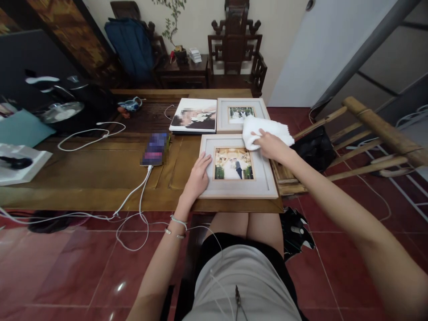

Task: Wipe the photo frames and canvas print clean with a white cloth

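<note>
On the near surface [100,178], the left hand [198,177] is lying flat, steadying a picture frame [238,166], while the right hand [272,145] is gripping a white cloth [264,131], wiping its top corner; next probably across the glass.

The table [100,174] is brown wood with a dull, slightly worn sheen and visible grain. The picture frame [238,166] looks like pale, matt painted wood, its centre probably glazed, though no glare confirms it. The cloth [264,130] is white, soft and fluffy, like towelling. The floor tiles [67,267] are glossy red. The cable [133,194] is smooth white plastic.
</note>
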The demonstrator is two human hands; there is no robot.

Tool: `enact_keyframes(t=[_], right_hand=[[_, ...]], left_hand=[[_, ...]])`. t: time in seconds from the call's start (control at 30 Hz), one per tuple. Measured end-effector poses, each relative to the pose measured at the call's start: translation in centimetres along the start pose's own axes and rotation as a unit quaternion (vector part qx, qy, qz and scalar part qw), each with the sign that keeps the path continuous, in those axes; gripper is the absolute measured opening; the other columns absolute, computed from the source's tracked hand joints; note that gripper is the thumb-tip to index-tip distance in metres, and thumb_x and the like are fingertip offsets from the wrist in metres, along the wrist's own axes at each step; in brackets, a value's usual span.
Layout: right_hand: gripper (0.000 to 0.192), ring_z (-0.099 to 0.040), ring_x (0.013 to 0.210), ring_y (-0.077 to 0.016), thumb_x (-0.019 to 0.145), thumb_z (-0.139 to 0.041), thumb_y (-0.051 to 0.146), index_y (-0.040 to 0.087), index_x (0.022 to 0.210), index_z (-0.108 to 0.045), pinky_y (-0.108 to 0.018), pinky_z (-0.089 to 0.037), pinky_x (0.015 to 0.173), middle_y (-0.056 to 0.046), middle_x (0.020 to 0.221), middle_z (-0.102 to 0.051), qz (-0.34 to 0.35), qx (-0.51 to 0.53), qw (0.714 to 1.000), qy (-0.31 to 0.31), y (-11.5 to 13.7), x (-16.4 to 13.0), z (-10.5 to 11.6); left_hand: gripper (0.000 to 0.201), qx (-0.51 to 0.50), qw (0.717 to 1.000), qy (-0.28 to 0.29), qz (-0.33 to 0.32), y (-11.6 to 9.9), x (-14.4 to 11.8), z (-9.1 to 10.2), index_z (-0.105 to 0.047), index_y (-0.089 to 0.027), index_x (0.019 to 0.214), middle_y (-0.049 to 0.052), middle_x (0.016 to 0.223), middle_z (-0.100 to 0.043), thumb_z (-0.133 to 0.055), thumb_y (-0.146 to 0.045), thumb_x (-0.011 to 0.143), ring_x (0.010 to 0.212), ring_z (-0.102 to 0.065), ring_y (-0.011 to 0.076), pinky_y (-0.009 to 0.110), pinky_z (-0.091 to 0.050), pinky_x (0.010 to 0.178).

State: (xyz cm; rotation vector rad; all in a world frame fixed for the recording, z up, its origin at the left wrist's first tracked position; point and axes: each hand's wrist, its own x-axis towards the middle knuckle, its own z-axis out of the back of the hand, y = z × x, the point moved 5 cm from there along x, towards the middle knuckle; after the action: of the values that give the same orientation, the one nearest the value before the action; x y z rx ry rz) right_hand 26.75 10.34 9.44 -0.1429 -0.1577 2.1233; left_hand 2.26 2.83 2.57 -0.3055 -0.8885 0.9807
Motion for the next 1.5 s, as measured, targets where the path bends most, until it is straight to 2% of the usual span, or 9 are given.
enact_keyframes(t=[0.23, 0.37, 0.57, 0.7, 0.8, 0.97, 1.23, 1.37, 1.5], right_hand=[[0.045, -0.031, 0.139, -0.0329, 0.068, -0.043, -0.004, 0.007, 0.102, -0.070, -0.049, -0.037, 0.108, -0.016, 0.144, -0.046, 0.084, 0.058, 0.995, 0.003, 5.2, -10.2, -0.1], [0.050, -0.031, 0.139, -0.0291, 0.069, -0.040, -0.005, 0.011, 0.108, -0.068, -0.046, -0.041, 0.107, -0.013, 0.147, -0.042, 0.091, 0.103, 0.990, 0.019, 6.8, -12.9, 1.2], [0.057, -0.014, 0.144, -0.0357, 0.069, -0.042, -0.008, 0.011, 0.118, -0.063, -0.057, -0.027, 0.113, -0.012, 0.156, -0.026, 0.013, 0.062, 0.996, -0.056, 4.0, -7.0, 2.4], [0.053, -0.013, 0.142, -0.0427, 0.075, -0.044, -0.005, 0.010, 0.124, -0.060, -0.062, -0.020, 0.111, -0.017, 0.156, -0.022, -0.016, 0.030, 0.998, -0.057, 3.2, -1.0, 0.7], [0.046, -0.019, 0.139, -0.0451, 0.080, -0.047, 0.001, 0.010, 0.123, -0.061, -0.064, -0.019, 0.109, -0.019, 0.154, -0.026, -0.017, 0.007, 0.999, -0.030, 4.0, 0.8, -0.9], [0.043, -0.027, 0.135, -0.0486, 0.080, -0.046, 0.002, 0.009, 0.118, -0.065, -0.064, -0.024, 0.105, -0.023, 0.150, -0.033, -0.001, -0.003, 1.000, 0.019, 7.6, -3.6, -1.0], [0.049, -0.051, 0.121, -0.0410, 0.072, -0.048, -0.002, 0.015, 0.114, -0.068, -0.052, -0.048, 0.090, -0.020, 0.142, -0.047, 0.123, 0.107, 0.978, 0.131, 13.4, -12.7, 3.8], [0.053, -0.040, 0.130, -0.0429, 0.072, -0.047, -0.001, 0.016, 0.119, -0.065, -0.058, -0.044, 0.094, -0.018, 0.146, -0.042, 0.115, 0.134, 0.977, 0.116, 13.7, -11.8, 2.8], [0.059, -0.026, 0.139, -0.0409, 0.071, -0.042, -0.004, 0.014, 0.125, -0.061, -0.062, -0.033, 0.104, -0.017, 0.151, -0.035, 0.087, 0.134, 0.986, 0.051, 11.1, -7.9, 0.2]], left_hand=[[0.049, -0.002, 1.000, 0.011, 0.008, 0.4, 0.1, -0.1, -0.055, -0.014, 0.127, 0.013, 0.135, -0.056, -0.036, -0.001, 0.084, 0.139, -0.037, 0.0243, 0.053, -0.031, 0.115], [0.051, 0.006, 1.000, 0.022, 0.003, 0.5, 0.1, -0.2, -0.054, -0.015, 0.128, 0.013, 0.136, -0.055, -0.036, -0.001, 0.083, 0.140, -0.035, 0.0237, 0.053, -0.030, 0.116], [0.052, 0.000, 1.000, 0.021, 0.007, 0.5, 0.0, -0.1, -0.055, -0.014, 0.128, 0.013, 0.137, -0.055, -0.037, 0.000, 0.081, 0.139, -0.036, 0.0241, 0.053, -0.030, 0.116], [0.053, -0.002, 1.000, 0.026, 0.004, 0.4, 0.1, 0.1, -0.055, -0.015, 0.128, 0.012, 0.137, -0.055, -0.038, 0.000, 0.080, 0.139, -0.036, 0.0244, 0.054, -0.031, 0.115], [0.052, -0.002, 1.000, 0.023, 0.004, 0.4, 0.1, 0.1, -0.056, -0.015, 0.127, 0.013, 0.136, -0.055, -0.037, 0.000, 0.081, 0.139, -0.037, 0.0242, 0.054, -0.031, 0.115], [0.051, -0.009, 1.000, 0.006, 0.007, 0.4, 0.1, -0.1, -0.056, -0.017, 0.127, 0.010, 0.135, -0.056, -0.037, -0.001, 0.083, 0.138, -0.037, 0.0232, 0.055, -0.031, 0.114], [0.050, -0.002, 1.000, 0.015, 0.020, 0.0, 0.1, -0.1, -0.055, -0.015, 0.128, 0.012, 0.138, -0.053, -0.036, -0.002, 0.084, 0.139, -0.036, 0.0239, 0.053, -0.030, 0.116], [0.052, 0.013, 1.000, 0.013, 0.016, 0.1, 0.0, -0.1, -0.054, -0.015, 0.128, 0.012, 0.139, -0.052, -0.036, -0.001, 0.082, 0.139, -0.036, 0.0234, 0.051, -0.031, 0.116], [0.053, 0.022, 0.999, 0.022, 0.007, 0.3, 0.1, -0.2, -0.055, -0.015, 0.127, 0.012, 0.137, -0.053, -0.037, 0.000, 0.079, 0.139, -0.037, 0.0246, 0.052, -0.031, 0.115]])
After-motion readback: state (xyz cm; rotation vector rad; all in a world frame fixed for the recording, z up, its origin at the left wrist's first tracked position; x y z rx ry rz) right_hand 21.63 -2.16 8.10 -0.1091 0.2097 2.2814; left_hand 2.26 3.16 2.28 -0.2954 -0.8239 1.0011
